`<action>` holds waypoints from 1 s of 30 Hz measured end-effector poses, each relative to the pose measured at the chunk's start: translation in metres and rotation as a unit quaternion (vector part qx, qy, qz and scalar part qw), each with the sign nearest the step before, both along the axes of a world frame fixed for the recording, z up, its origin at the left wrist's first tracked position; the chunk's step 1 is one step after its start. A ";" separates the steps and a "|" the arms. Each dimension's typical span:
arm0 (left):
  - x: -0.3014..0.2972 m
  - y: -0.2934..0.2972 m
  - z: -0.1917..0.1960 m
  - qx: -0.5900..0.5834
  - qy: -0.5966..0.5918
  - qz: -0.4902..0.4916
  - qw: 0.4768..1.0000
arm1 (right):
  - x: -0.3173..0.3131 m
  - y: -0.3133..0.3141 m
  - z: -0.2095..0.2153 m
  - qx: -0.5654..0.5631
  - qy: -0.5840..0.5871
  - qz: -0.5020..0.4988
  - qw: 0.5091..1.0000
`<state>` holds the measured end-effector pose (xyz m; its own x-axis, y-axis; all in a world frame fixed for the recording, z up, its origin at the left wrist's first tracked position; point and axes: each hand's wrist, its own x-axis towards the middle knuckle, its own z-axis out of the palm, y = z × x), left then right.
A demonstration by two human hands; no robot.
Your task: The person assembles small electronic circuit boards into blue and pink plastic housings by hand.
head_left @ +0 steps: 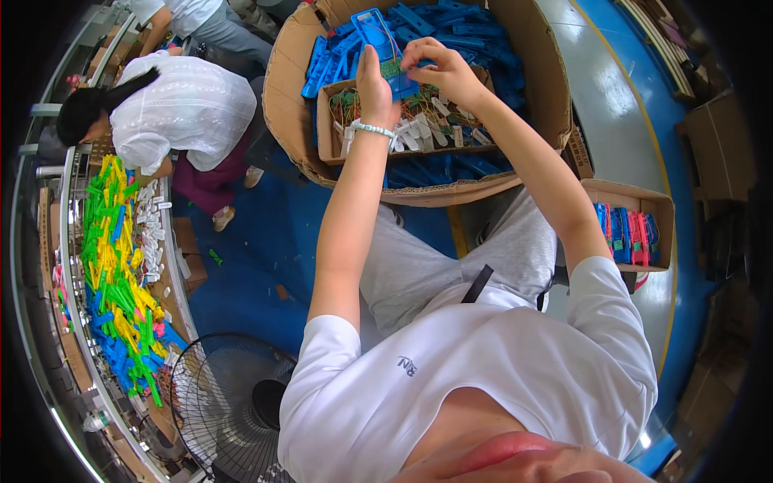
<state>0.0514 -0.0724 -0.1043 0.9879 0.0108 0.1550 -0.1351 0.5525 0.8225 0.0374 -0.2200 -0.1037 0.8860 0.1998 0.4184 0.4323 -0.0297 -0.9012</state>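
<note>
Above a large cardboard box, my left hand point(376, 90) holds a long blue plastic casing point(371, 28) with its upper end raised. A green circuit board point(390, 68) and thin wires show on the casing. My right hand point(448, 74) is at the casing's right side, thumb and fingertips pinched together close to the board. What sits between those fingertips is too small to make out. Just below my hands is a smaller carton point(328, 133) holding white plastic parts point(419, 133) with wires and green boards.
Many blue casings point(475, 36) fill the large cardboard box point(283, 88). To the right stands an open carton point(667, 241) of blue and red pieces. A black fan point(233, 402) is at lower left. Another person point(185, 109) bends over a conveyor heaped with coloured plastic parts point(121, 274).
</note>
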 end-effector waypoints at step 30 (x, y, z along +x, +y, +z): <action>-0.030 -0.017 0.023 0.143 -0.245 0.095 0.954 | -0.023 0.016 0.017 -0.050 -0.151 -0.161 0.974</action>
